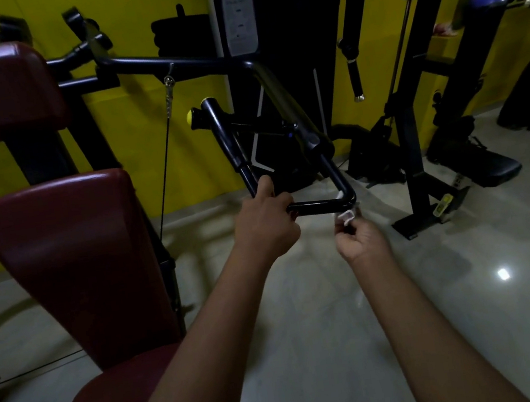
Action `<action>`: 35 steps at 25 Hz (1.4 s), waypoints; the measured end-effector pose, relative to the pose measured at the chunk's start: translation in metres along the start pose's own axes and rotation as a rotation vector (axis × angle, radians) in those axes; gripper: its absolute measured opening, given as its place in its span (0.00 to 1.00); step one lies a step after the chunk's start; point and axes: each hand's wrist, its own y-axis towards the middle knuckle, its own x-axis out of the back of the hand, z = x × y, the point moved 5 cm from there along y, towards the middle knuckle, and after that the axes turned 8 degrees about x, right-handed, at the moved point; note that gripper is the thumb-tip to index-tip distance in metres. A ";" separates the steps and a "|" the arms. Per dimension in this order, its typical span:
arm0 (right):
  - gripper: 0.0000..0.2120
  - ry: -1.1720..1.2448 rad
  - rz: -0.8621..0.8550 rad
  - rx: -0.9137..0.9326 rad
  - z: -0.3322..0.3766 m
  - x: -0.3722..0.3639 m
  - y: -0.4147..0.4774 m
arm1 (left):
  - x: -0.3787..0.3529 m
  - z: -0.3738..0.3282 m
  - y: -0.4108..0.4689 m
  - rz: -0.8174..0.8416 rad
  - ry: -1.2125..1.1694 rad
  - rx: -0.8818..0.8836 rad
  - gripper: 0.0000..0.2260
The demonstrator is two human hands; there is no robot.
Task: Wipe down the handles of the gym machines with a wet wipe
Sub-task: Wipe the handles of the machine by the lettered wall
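A black tubular handle frame (317, 206) of a gym machine hangs in front of me, with two upright grips joined by a lower cross bar. My left hand (265, 223) grips the left end of that cross bar, thumb up along the left upright. My right hand (360, 238) pinches a small white wet wipe (347, 214) just under the bar's right corner bend. The wipe touches the corner.
The machine's dark red seat and back pads (70, 264) stand at my left, with a thin cable (164, 178) behind them. A cable tower (410, 144) with a hanging grip (355, 80) and a black bench stand to the right. Pale glossy floor lies below; the walls are yellow.
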 end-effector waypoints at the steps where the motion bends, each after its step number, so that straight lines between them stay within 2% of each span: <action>1: 0.12 -0.034 -0.034 0.087 0.002 0.003 -0.003 | -0.001 0.000 -0.001 -0.007 0.002 0.008 0.12; 4: 0.04 -0.239 -0.069 0.317 -0.004 0.010 -0.019 | -0.001 -0.004 -0.003 -0.029 0.110 0.068 0.15; 7: 0.09 -0.382 -0.129 0.508 0.018 0.006 -0.005 | -0.003 -0.010 -0.006 -0.065 0.275 0.119 0.18; 10: 0.10 -0.802 -0.033 0.797 0.040 -0.003 0.000 | -0.001 -0.022 -0.010 -0.173 0.409 0.078 0.19; 11: 0.09 -0.983 0.043 0.977 0.041 -0.007 -0.009 | -0.001 -0.027 -0.011 -0.189 0.445 0.048 0.19; 13: 0.09 -1.230 0.337 1.381 0.035 -0.014 -0.027 | -0.005 -0.035 -0.009 -0.142 0.421 0.027 0.18; 15: 0.10 -1.391 0.629 1.599 0.032 -0.023 -0.024 | -0.009 -0.040 -0.005 -0.086 0.385 0.023 0.16; 16: 0.11 -1.457 0.673 1.615 0.036 -0.027 -0.016 | -0.009 -0.042 -0.004 -0.080 0.387 0.016 0.15; 19: 0.16 -1.562 0.584 1.521 0.044 -0.030 -0.002 | -0.006 -0.045 -0.001 -0.077 0.403 0.004 0.15; 20: 0.17 -1.575 0.616 1.524 0.040 -0.027 -0.006 | -0.006 -0.046 -0.001 -0.073 0.411 -0.005 0.16; 25: 0.22 -1.621 1.195 1.599 0.054 -0.033 0.002 | -0.009 -0.052 0.000 -0.008 0.426 0.000 0.15; 26: 0.25 -1.650 1.250 1.602 0.061 -0.041 0.012 | -0.009 -0.053 0.002 0.004 0.419 0.016 0.15; 30: 0.26 -1.632 1.139 1.505 0.052 -0.045 0.007 | -0.010 -0.055 0.006 0.035 0.393 0.095 0.15; 35: 0.21 -1.573 1.326 1.623 0.066 -0.048 0.029 | -0.015 -0.063 0.012 0.010 0.401 0.178 0.20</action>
